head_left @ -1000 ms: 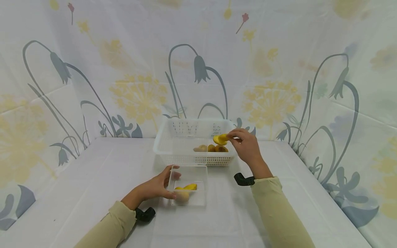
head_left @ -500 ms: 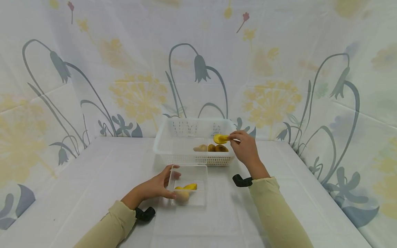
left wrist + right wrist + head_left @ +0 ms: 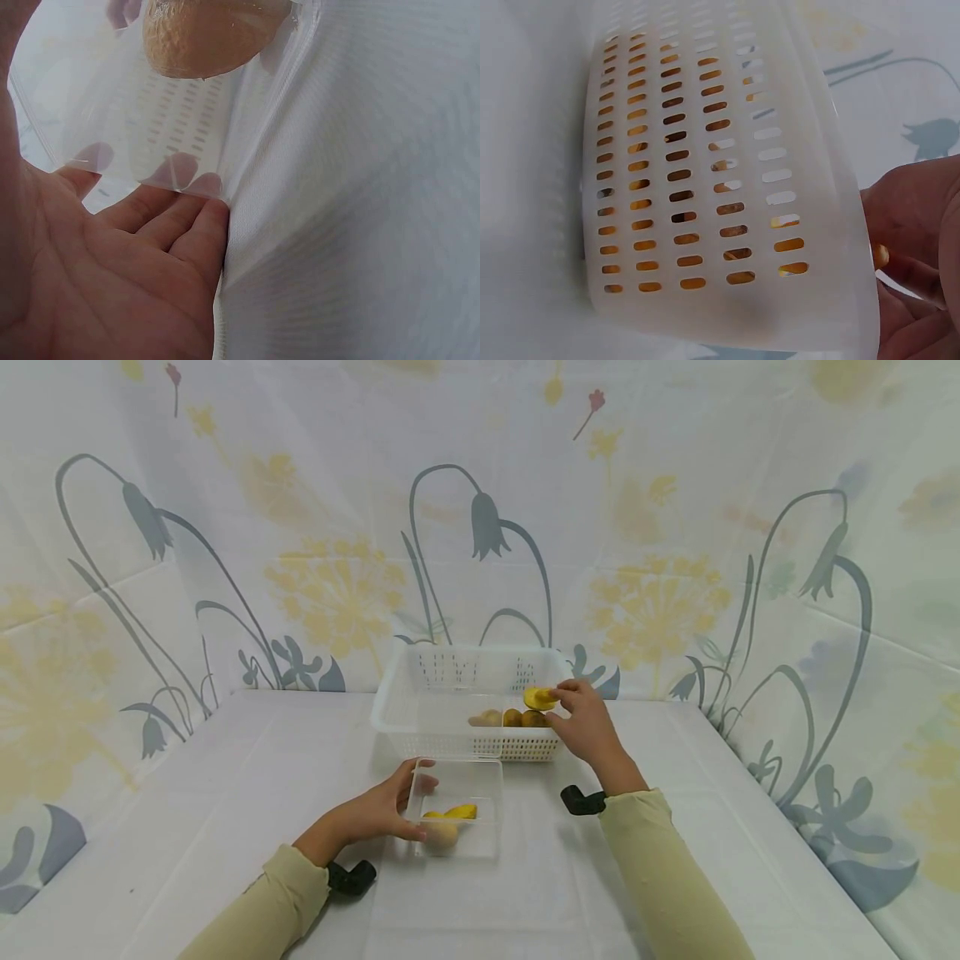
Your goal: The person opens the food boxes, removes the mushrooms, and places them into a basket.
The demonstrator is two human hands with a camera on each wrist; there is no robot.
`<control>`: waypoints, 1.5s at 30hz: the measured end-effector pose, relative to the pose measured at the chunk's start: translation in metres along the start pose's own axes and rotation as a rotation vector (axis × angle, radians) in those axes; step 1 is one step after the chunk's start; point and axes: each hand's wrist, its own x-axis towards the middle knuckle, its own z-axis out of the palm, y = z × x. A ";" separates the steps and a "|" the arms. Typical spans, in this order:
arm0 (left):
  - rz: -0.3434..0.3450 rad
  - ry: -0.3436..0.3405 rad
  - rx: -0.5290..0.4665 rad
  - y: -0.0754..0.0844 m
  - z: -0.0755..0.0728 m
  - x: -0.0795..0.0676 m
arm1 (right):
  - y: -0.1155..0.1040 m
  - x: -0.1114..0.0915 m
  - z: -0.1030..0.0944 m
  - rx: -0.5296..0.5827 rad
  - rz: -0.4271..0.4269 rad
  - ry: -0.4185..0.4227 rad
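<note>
My left hand [image 3: 380, 810] grips the left side of a clear plastic box [image 3: 491, 835] standing on the table. In the box lie a yellow, long-necked piece [image 3: 461, 812] and a rounded, tan, rough-skinned piece [image 3: 214, 37]. My right hand [image 3: 588, 722] pinches the narrow end of a yellow gourd-shaped piece [image 3: 537, 698] over the right part of a white perforated basket [image 3: 405, 731]. Just below it, several brownish-yellow rounded pieces [image 3: 513, 718] sit in the basket. From the right wrist, the basket wall [image 3: 810, 315] hides most of what I hold.
A white cloth covers the table [image 3: 225, 777]. Close behind the basket rises a floral curtain [image 3: 345, 527]. Black wrist devices [image 3: 581, 800] are worn on both arms. The basket stands just beyond the clear box.
My right hand has shifted slightly right and lower, bringing the yellow gourd-shaped piece closer to the basket's right rim. My left hand and the clear box stay where they were.
</note>
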 end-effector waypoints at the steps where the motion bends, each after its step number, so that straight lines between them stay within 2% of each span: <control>1: 0.001 -0.001 -0.002 0.000 0.000 0.000 | 0.000 0.000 0.000 -0.023 -0.004 -0.012; 8: 0.001 -0.002 -0.010 0.002 0.000 -0.001 | -0.001 -0.003 0.000 -0.115 -0.010 -0.077; 14: -0.007 0.002 0.000 0.001 0.000 0.000 | 0.000 -0.002 0.000 -0.136 -0.035 -0.109; 26: -0.005 -0.004 -0.021 0.004 0.001 -0.001 | -0.005 -0.003 -0.002 -0.101 -0.119 -0.138; 45: -0.015 -0.001 -0.009 0.004 0.001 -0.002 | -0.033 -0.011 -0.011 -0.023 -0.209 -0.133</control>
